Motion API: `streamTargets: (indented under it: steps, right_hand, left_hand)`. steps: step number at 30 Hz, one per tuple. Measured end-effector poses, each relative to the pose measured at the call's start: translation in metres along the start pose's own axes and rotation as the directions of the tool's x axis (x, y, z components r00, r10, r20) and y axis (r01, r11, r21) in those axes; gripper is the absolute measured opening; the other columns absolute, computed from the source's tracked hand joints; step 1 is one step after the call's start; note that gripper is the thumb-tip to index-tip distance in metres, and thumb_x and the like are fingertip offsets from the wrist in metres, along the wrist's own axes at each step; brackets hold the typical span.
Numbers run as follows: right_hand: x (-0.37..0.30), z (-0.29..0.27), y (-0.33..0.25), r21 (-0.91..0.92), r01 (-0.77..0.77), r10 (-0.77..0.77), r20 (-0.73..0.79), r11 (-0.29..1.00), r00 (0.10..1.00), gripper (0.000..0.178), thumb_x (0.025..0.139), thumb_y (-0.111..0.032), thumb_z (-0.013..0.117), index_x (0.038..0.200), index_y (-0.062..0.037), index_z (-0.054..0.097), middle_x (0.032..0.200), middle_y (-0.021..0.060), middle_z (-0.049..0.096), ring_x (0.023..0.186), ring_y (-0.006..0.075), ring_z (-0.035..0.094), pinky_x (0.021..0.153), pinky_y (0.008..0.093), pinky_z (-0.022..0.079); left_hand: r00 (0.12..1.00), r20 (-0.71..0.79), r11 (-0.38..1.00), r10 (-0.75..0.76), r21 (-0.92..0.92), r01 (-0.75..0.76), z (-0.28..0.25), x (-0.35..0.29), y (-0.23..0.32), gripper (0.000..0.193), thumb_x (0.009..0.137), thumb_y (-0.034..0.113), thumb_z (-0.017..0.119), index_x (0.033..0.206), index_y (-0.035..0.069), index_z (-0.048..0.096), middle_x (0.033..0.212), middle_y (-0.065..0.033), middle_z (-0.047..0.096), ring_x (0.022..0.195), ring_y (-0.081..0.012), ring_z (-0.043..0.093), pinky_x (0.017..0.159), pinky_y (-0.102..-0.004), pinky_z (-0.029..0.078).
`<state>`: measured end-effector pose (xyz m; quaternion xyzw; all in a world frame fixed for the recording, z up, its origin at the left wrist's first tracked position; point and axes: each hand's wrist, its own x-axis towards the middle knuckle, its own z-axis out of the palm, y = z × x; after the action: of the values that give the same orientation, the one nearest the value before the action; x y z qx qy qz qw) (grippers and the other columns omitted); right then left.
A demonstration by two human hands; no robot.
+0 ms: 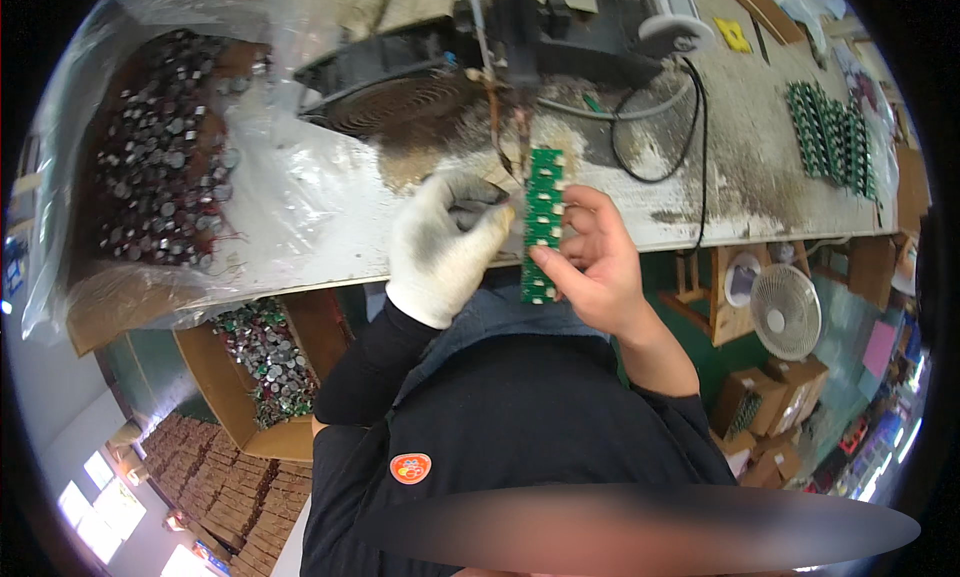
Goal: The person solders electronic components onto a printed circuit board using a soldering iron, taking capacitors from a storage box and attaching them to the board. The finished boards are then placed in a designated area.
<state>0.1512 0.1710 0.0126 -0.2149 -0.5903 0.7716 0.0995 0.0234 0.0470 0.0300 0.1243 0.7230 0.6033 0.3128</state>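
Holds a green circuit-board strip (543, 209) in the bare right grip (603, 265), closed on its right side, with the thumb laid over its lower face and the other fingers bent at the edge. Points the strip lengthwise away from the body, across the front edge of the worn white surface (760, 182), with small white parts showing along its face. Brings the white-gloved left grip (438, 249) just beside the strip's left edge, fingers curled inward and thumb near the index finger. Cannot tell whether anything small is pinched there. Has a thin rod (493, 122) with a coppery lower part just beyond, tip down near the strip's upper end. Faces a dark round housing (400, 99) farther back, plus a pale spool (672, 29) and a looped black cable (704, 157) to the right. Has a heap of small silvery round parts (160, 152) at far left on clear plastic, and more green strips (830, 142) at far right. Has an open carton (215, 382) of mixed small parts below the surface, at left
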Motion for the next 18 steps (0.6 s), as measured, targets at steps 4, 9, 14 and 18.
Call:
streamTargets:
  steps: [4, 9, 14, 18]
  right_hand:
    - [0.003, -0.004, -0.006, -0.053, 0.000, -0.003, -0.046, 0.999, 0.999, 0.056, 0.083, 0.005, 0.062, 0.131, -0.0031, 0.033, 0.101, 0.0085, 0.057, 0.065, 0.0085, 0.058, 0.050, 0.0205, 0.044]
    - [0.007, -0.005, 0.000, -0.121, 0.064, -0.084, -0.172, 0.991, 0.982, 0.054, 0.087, 0.003, 0.060, 0.132, 0.0019, 0.030, 0.107, 0.0159, 0.055, 0.060, 0.0080, 0.054, 0.043, 0.0199, 0.045]
    - [0.010, -0.007, 0.007, -0.108, 0.139, -0.150, -0.097, 0.984, 0.984, 0.050, 0.088, 0.001, 0.058, 0.131, 0.0011, 0.031, 0.100, 0.0116, 0.056, 0.057, 0.0081, 0.054, 0.042, 0.0188, 0.044]
    - [0.015, -0.005, 0.010, -0.121, 0.171, -0.183, -0.100, 0.978, 0.978, 0.049, 0.088, 0.001, 0.059, 0.129, 0.0021, 0.032, 0.098, 0.0106, 0.055, 0.057, 0.0073, 0.053, 0.041, 0.0190, 0.043]
  left_hand:
    - [0.820, 0.071, 0.680, 0.569, 0.521, -0.517, -0.027, -0.005, -0.024, 0.036, 0.065, 0.005, 0.072, 0.097, 0.004, 0.056, 0.102, -0.0180, 0.054, 0.094, -0.0348, 0.054, 0.082, -0.0414, 0.046]
    - [0.713, 0.025, 0.614, 0.701, 0.488, -0.621, -0.054, -0.001, -0.014, 0.041, 0.064, 0.003, 0.073, 0.101, 0.004, 0.057, 0.110, -0.0172, 0.053, 0.105, -0.0338, 0.053, 0.089, -0.0390, 0.044]
    - [0.582, -0.500, 0.692, 0.641, 0.705, -0.157, -0.133, -0.006, -0.015, 0.026, 0.073, 0.003, 0.071, 0.097, 0.002, 0.062, 0.091, -0.0124, 0.063, 0.077, -0.0189, 0.062, 0.068, -0.0270, 0.052]
    - [0.490, -0.595, 0.675, 0.637, 0.738, 0.018, -0.198, -0.010, -0.003, 0.025, 0.076, 0.008, 0.067, 0.099, 0.002, 0.063, 0.098, -0.0123, 0.065, 0.087, -0.0240, 0.064, 0.078, -0.0323, 0.051]
